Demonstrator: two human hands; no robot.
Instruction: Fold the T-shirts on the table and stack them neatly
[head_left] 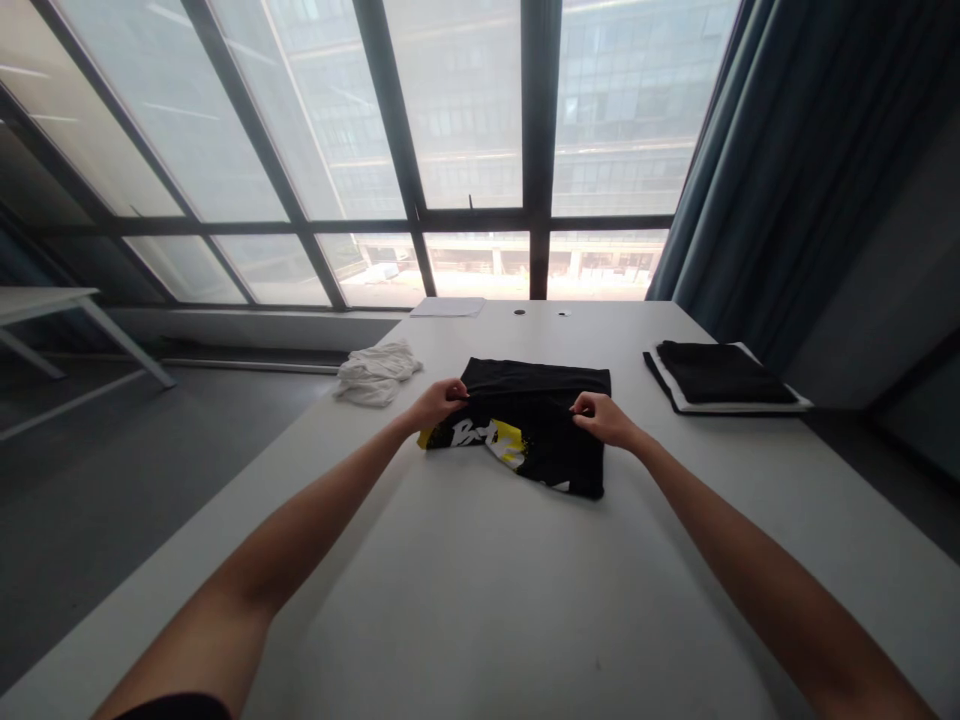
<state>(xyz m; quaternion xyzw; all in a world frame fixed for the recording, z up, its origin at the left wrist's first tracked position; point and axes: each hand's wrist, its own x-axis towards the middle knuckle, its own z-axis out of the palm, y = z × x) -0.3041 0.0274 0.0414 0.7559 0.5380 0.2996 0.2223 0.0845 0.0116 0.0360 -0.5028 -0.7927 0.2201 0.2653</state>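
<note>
A black garment with a yellow and white print, probably a T-shirt, lies partly folded on the white table in front of me. My left hand pinches its cloth near the left side. On the right, my right hand is closed on the same cloth, fingertips pressed together. Between the hands the fabric forms a crosswise fold. Its printed lower part hangs toward me with an uneven edge, and the far part rests flat on the tabletop.
A crumpled white cloth lies at the table's left edge. Folded black and white garments are stacked at the right. White sheets lie at the far end of the table. Beyond are windows and a blue curtain.
</note>
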